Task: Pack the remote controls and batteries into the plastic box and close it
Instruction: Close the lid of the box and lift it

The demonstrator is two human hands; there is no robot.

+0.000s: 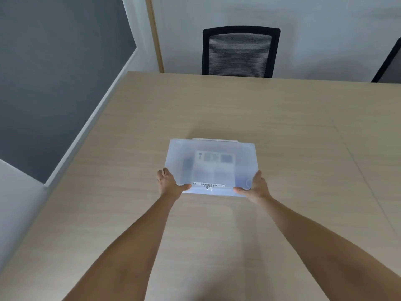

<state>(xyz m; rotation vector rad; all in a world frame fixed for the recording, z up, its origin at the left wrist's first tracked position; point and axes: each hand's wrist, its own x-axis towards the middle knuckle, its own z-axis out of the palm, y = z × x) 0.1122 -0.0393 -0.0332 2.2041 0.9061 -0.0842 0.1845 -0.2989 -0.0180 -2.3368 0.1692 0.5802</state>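
Note:
A translucent plastic box [211, 168] with its lid on sits near the middle of the wooden table [282, 127]. A barcode label runs along its near edge. Blurred dark and pale shapes show through the lid; I cannot tell which are remote controls or batteries. My left hand [170, 184] grips the box's near left corner, thumb on the lid. My right hand [253, 186] grips the near right corner in the same way. Whether the box rests on the table or is slightly lifted I cannot tell.
A black mesh office chair [239, 52] stands behind the table's far edge, and part of another chair [389, 64] shows at the far right. The table's left edge runs diagonally beside a grey wall panel [54, 83].

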